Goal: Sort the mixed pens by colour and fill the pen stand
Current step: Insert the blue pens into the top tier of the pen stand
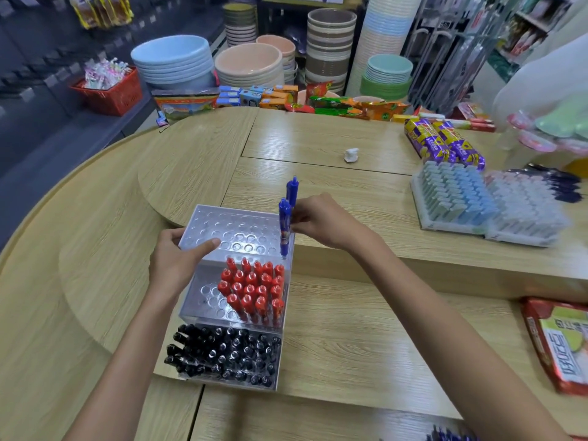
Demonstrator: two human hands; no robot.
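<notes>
At frame centre stands the tiered pen stand [229, 230] — left hand [178, 262] gripping its top tier's left edge, right hand [321, 224] pinching two upright blue pens [285, 229] at that tier's right corner, red pens [254, 291] and black pens [226, 358] in the tiers below.

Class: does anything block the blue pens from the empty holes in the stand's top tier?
Nothing visible does. The right hand holds the blue pens at the top tier, right edge, above open holes. The left hand grips only its front-left corner.

Bright even shop light; wide-angle bending and blur toward the edges.
</notes>
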